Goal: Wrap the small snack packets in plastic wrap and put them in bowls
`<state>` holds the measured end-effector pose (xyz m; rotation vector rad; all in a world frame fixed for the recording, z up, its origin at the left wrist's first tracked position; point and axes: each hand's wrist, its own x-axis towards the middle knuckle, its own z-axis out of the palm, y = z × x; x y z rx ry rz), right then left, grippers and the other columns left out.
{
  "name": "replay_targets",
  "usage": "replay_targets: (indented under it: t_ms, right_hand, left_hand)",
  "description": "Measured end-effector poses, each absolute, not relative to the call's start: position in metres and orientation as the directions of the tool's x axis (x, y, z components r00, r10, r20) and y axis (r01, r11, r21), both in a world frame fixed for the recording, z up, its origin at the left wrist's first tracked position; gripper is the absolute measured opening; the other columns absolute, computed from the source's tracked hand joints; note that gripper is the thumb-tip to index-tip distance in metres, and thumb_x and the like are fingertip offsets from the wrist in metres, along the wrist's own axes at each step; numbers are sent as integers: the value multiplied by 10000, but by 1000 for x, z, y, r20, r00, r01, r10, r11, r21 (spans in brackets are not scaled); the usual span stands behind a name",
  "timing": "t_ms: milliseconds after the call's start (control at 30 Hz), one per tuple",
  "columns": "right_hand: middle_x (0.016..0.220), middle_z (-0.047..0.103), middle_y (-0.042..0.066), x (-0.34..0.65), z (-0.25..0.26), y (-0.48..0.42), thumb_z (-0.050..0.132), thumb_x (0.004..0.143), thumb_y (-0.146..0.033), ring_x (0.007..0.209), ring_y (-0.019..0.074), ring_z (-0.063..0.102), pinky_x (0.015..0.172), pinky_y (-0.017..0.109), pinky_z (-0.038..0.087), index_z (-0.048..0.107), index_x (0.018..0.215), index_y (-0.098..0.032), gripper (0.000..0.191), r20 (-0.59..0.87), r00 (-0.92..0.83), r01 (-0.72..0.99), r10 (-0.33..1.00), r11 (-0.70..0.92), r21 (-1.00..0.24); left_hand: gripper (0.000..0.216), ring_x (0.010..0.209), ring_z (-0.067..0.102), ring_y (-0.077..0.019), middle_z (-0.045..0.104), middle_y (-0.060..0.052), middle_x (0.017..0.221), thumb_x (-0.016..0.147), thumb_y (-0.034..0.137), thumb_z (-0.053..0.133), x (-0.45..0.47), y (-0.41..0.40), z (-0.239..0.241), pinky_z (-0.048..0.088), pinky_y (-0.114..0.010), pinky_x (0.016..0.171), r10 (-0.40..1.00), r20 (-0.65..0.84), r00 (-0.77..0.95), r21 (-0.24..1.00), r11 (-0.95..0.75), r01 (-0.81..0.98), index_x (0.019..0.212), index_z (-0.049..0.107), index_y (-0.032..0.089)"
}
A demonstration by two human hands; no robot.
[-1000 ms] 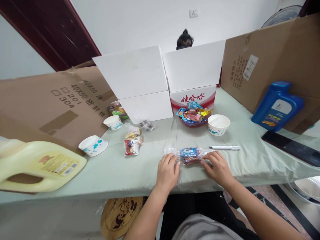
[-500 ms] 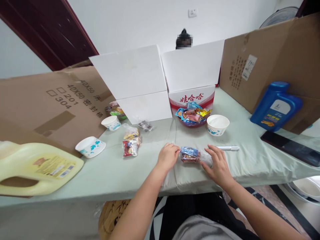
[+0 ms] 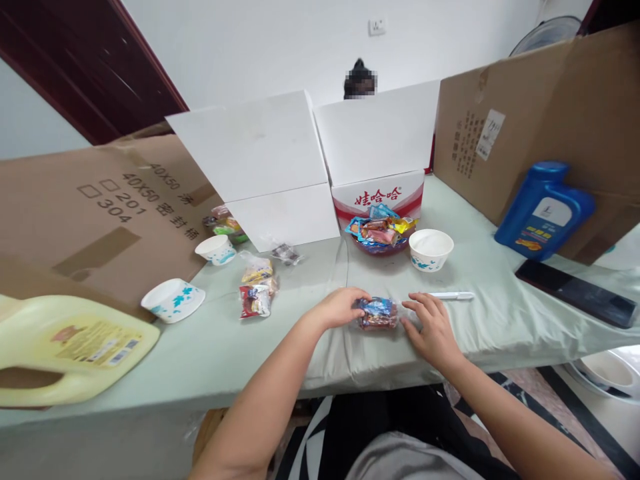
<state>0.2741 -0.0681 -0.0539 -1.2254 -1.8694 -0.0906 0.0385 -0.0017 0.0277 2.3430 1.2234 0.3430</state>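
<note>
A clear plastic bag of small wrapped snacks (image 3: 379,313), blue on top and reddish brown below, lies on the table in front of me. My left hand (image 3: 345,308) has its fingers closed on the bag's left end. At the other end, my right hand (image 3: 431,327) has its fingers apart, with thumb and fingertips close against the plastic; whether they press on it is hard to see. Behind the bag is a bowl of wrapped snacks (image 3: 383,233). A white paper bowl (image 3: 431,251) stands right of it, and a white pen (image 3: 453,296) lies behind my right hand.
Packaged snacks (image 3: 256,300) and a small clear packet (image 3: 287,253) lie to the left. Nearby are two paper bowls (image 3: 173,300) and a yellow jug (image 3: 75,350). A blue bottle (image 3: 545,212) and phone (image 3: 575,293) are rightward. Cardboard boxes (image 3: 530,127) border the table; someone's head shows behind.
My left hand has moved right and over the bag's left end. The loose plastic at the right end is less visible beside my right hand. The view has shifted slightly.
</note>
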Motion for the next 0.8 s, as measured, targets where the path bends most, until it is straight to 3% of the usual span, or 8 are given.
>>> replay_targets:
  t_ms: [133,233,333,433,533,600,700,800]
  right_hand:
    - [1182,613,91,275,-55,-67,501,919,-228,1177,293,495,987,517,430,608,1049,-232,168,685,-139,764,715,517,-385]
    - [1262,576,113,275,-55,-69,484,924,-225,1212,302,481,1002,539,417,561,1178,-228,265,705,-126,765,697,521,-379]
    - [1333,522,141,275,-55,-70,488,921,-233,1247,310,460,1018,559,403,495,1273,-215,352,733,-101,768,673,521,-373]
    - [1295,547,130,275,-54,-71,500,917,-231,1238,309,466,1015,555,407,502,1255,-227,339,746,-106,760,658,537,-365]
    - [1257,576,116,276,-54,-72,512,913,-225,1228,305,476,1011,543,415,511,1244,-237,331,748,-131,744,650,563,-359]
    - [1247,581,117,275,-54,-72,523,910,-222,1224,304,475,1007,537,420,517,1230,-231,321,747,-140,740,650,570,-358]
    - [1224,585,120,275,-53,-72,527,911,-220,1200,305,482,994,534,427,532,1191,-224,280,743,-137,744,655,564,-359]
    - [1214,585,118,275,-52,-71,525,913,-223,1181,306,491,980,539,433,542,1160,-229,247,743,-132,744,656,561,-362]
  left_hand:
    - [114,775,678,-166,739,9,811,764,225,625,32,5,24,495,-234,705,854,-105,509,558,-373,741,817,725,215]
    - [99,679,655,-150,703,22,712,794,223,600,34,16,27,476,-224,634,910,-72,407,525,-313,792,788,697,205]
    - [147,760,659,-190,696,-35,802,846,174,523,37,26,32,485,-275,698,980,50,193,471,-194,861,888,663,189]
    - [186,962,631,-249,659,-120,1013,871,158,497,42,21,35,466,-343,824,956,294,18,391,-137,910,1009,620,176]
    - [130,877,635,-232,665,-83,915,886,247,524,47,4,29,463,-317,783,909,413,60,288,-193,938,937,634,199]
    - [186,791,635,-222,669,-56,796,868,379,573,50,-8,20,461,-298,724,941,301,155,256,-237,937,835,648,211]
    - [336,866,640,-266,687,-85,838,765,534,673,54,-21,6,461,-322,754,960,146,237,245,-267,932,767,650,199]
    - [344,973,616,-325,680,-122,948,708,479,754,61,-34,1,454,-399,834,963,155,220,286,-257,923,835,637,180]
